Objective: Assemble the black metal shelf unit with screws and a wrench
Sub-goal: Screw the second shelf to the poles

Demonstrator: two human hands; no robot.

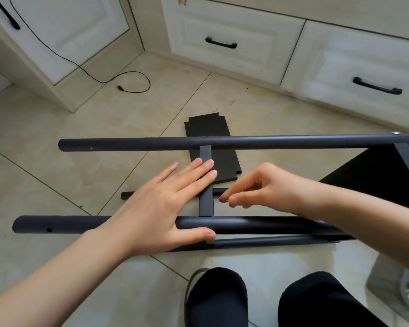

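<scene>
Left hand lies spread flat on the frame — fingers on the crossbar, thumb under the near tube. Right hand, just beside the crossbar, pinches something small, likely a screw. Risk: the frame shifts and the screw drops — a loose brace would cause it.

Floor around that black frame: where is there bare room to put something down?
The widest bare patch of floor tiles lies left of the loose black panel, between the far tube and the near tube. More bare tile lies beyond the far tube, between the cable and the drawers. It is crowded round the crossbar, where both the left hand and the right hand work.
</scene>
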